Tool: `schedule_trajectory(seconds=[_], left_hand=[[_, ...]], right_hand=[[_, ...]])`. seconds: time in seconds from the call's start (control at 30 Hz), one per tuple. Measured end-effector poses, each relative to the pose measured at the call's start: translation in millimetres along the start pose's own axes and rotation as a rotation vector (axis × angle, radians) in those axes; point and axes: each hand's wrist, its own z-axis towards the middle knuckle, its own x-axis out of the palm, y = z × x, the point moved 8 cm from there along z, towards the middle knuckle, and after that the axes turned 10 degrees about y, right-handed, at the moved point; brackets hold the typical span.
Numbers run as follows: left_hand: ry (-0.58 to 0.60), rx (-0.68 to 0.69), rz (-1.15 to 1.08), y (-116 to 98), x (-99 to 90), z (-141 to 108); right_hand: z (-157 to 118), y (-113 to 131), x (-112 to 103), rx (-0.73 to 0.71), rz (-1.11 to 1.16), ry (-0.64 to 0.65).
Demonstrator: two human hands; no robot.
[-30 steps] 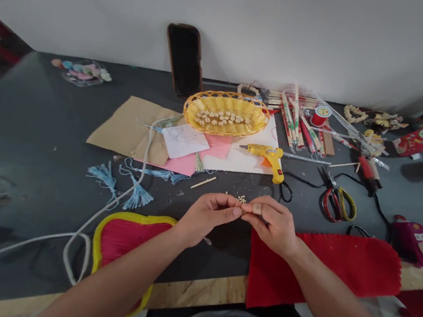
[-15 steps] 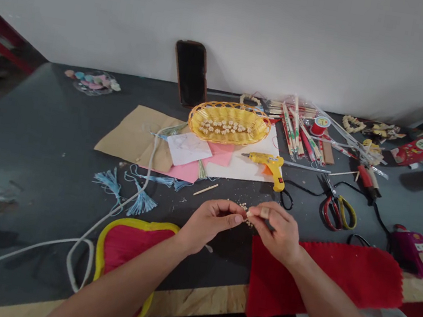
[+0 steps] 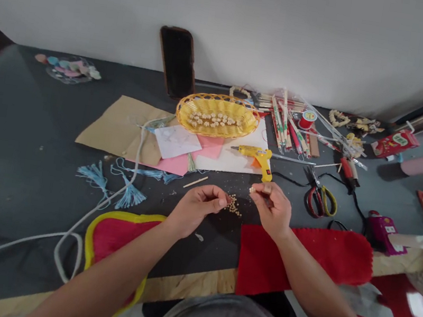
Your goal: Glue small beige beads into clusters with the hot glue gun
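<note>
Bare hands at work over a dark grey, smooth table (image 3: 37, 168) whose near edge shows flaky wood board. The right hand (image 3: 272, 208) has its grip closed on a small, pale, knobbly bead cluster (image 3: 252, 190) held at the fingertips, above the table. The left hand (image 3: 199, 207) is curled, thumb close to forefinger; whether its grip encloses anything cannot be told. Its fingertips lie beside a scatter of loose beads (image 3: 234, 206), tiny, rounded and cream-coloured. Beyond, an oval basket (image 3: 240, 114) of woven yellow strands with a looped rim contains similar clusters.

Between basket and hands lies a yellow plastic glue gun (image 3: 260, 159); to its right are scissors (image 3: 321, 198) with one red and one yellow handle. A short wooden stick (image 3: 195, 181) and silky blue tassels (image 3: 131, 196) lie on the left, near a thick white cord (image 3: 108, 200). The right forearm crosses red felt (image 3: 341, 254) with a serrated edge; the left forearm hides part of a magenta cloth (image 3: 114, 237) bound in yellow. A dark phone (image 3: 176, 62) leans against the wall.

Half a second earlier the hands nearly met over the beads; now they are apart, the cluster has moved clear with the right hand, and more of the scatter is exposed.
</note>
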Motion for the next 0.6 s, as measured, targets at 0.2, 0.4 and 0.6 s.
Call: schedule_trajectory(seconds=[0.2,0.4,0.6], left_hand=[[-0.008,0.028,-0.07,-4,-3.6,-1],[0.015,0.071,-0.309,-10,-3.4,0],[0.001,0.085,-0.21,-9,-8.6,-1]], right_hand=[[3,1,-10,0.045,0.06,0.042],[70,7,-22,-0.053,-0.104,0.301],[158,-27,24,-0.065,-0.252,0.54]])
